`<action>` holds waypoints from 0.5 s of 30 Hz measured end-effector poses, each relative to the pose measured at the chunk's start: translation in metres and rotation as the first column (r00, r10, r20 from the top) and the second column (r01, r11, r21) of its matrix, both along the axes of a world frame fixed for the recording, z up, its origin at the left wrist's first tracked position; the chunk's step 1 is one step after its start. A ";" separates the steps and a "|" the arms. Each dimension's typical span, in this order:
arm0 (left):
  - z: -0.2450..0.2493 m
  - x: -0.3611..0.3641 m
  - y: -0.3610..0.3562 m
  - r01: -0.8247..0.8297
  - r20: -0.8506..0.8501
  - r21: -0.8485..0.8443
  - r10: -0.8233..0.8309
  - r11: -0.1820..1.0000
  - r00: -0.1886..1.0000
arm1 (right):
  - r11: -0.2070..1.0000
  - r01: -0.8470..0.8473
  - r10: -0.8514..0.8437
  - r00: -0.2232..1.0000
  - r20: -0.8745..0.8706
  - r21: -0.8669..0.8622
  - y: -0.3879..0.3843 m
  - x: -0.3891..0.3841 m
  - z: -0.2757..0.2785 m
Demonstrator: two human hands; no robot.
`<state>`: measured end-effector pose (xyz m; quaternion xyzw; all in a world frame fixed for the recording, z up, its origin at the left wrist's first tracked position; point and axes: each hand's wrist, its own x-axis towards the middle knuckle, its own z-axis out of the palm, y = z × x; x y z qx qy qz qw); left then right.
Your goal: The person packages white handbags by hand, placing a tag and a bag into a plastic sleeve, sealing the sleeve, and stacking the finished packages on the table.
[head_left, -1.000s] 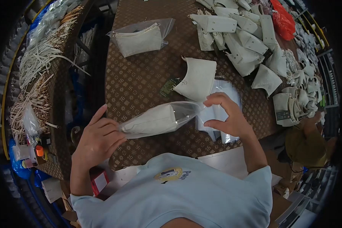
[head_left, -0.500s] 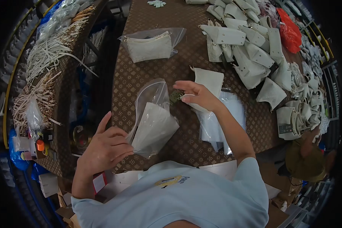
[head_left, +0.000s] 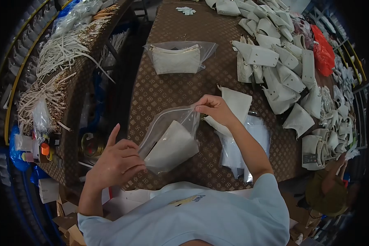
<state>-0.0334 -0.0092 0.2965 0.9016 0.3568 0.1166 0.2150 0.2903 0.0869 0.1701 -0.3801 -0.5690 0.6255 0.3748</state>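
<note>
A cream handbag [head_left: 174, 147] lies tilted inside a clear zip bag [head_left: 163, 119] in front of me. My right hand [head_left: 215, 110] pinches the upper right corner of the zip bag between thumb and fingers. At the lower left edge of the plastic is my left hand [head_left: 121, 160], its fingers curled onto it and the index finger raised; the thumb is hidden. Just beyond my right hand lies a loose cream bag piece [head_left: 238, 101], partly covered by that hand. Under my right forearm sits a stack of clear plastic bags [head_left: 256, 137].
Another cream handbag [head_left: 176, 60] in clear plastic stands farther back on the patterned brown table [head_left: 151, 92]. A large pile of cream bags [head_left: 279, 59] fills the right side, near a red plastic bag [head_left: 323, 51]. Straps [head_left: 49, 92] crowd a side table at left. Another person [head_left: 328, 188] is at lower right.
My right hand has closed on the zip bag's upper corner and pulled it to the right, stretching the mouth edge. My left hand stays at the left edge. The whole view has shifted slightly.
</note>
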 end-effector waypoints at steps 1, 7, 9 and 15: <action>-0.001 -0.005 0.002 -0.001 -0.001 0.000 0.001 1.000 1.000 | 1.000 -0.001 0.001 1.000 -0.001 0.000 -0.005 0.003 0.000; -0.012 -0.018 0.019 -0.193 -0.218 -0.140 0.160 0.971 0.963 | 0.972 0.035 -0.045 0.998 0.038 0.233 -0.042 0.020 0.010; 0.010 -0.016 0.018 -0.094 -0.183 0.127 0.117 0.987 0.976 | 0.960 0.086 -0.083 0.996 -0.023 0.266 -0.059 0.026 0.021; 0.020 -0.005 0.003 -0.091 -0.237 0.354 0.184 0.931 0.954 | 0.913 0.043 -0.171 0.943 0.285 0.405 -0.105 0.026 0.034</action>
